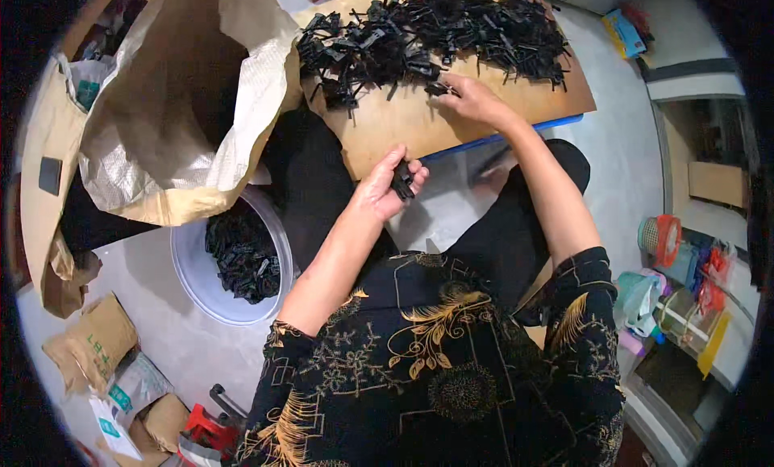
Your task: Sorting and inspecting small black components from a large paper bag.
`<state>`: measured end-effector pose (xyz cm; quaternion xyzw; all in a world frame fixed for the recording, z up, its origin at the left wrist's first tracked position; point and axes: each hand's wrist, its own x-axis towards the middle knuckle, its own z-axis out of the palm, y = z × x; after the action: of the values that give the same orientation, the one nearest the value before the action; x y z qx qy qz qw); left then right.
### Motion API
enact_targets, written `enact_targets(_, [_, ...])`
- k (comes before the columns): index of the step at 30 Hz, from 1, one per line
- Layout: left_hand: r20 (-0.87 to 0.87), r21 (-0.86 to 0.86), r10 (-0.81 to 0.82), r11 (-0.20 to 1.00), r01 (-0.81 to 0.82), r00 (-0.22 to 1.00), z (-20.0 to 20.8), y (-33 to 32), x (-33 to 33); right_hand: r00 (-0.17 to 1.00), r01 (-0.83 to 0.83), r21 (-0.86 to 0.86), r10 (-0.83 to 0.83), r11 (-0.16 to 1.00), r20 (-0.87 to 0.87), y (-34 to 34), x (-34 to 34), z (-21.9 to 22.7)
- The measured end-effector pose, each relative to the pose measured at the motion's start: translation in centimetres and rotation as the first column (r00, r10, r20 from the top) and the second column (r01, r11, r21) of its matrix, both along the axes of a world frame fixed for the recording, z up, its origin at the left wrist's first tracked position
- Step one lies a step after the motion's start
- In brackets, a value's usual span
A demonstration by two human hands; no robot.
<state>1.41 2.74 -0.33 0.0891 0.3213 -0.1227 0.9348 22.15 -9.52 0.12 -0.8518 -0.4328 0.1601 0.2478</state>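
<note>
A heap of small black plastic parts [451, 31] with thin stems covers the far side of a brown board [387, 132]. My right hand [472, 100] reaches the heap's near edge, its thumb and fingers closed on a black plastic part [439, 86]. Nearer to me, just off the board's front edge, my left hand [391, 183] is turned palm up. Its fingers curl around a black plastic part [401, 181]; whether there is more than one in the palm I cannot tell.
Left of my left forearm, a white bucket [184, 265] holds more black parts. A large open woven sack [161, 189] stands at the upper left. Brown paper bags [93, 342] lie on the floor at lower left. Shelves with plastic bags [641, 302] are at the right.
</note>
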Motion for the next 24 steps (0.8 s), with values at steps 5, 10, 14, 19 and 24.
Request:
enact_targets(5, [0.071, -0.01, -0.053, 0.998, 0.054, 0.996, 0.5, 0.6, 0.5, 1.0, 0.004, 0.152, -0.006, 0.988, 0.016, -1.4, -1.7, 0.1])
enact_targets(10, [0.133, 0.135, -0.092, 0.988, 0.074, 0.987, -0.1, 1.2, 1.3, 0.865, 0.204, 0.174, -0.094, 0.963, -0.493, -1.0, -3.7, 0.9])
enact_targets(14, [0.138, 0.208, -0.117, 0.974, 0.087, 0.983, 0.8, 0.9, 1.0, 0.981, 0.031, 0.311, 0.03, 0.95, -0.19, -2.1, -6.4, 1.3])
enact_targets(19, [0.246, 0.174, -0.184, 0.974, 0.144, 0.952, 1.3, 1.0, 0.3, 0.992, -0.125, 0.267, 0.125, 0.956, 0.017, -3.5, -10.2, 4.3])
enact_targets(24, [0.301, 0.139, -0.232, 0.97, 0.198, 0.925, 1.8, 0.5, -0.5, 0.989, -0.144, 0.304, 0.139, 0.942, 0.039, -4.2, -11.9, 4.7])
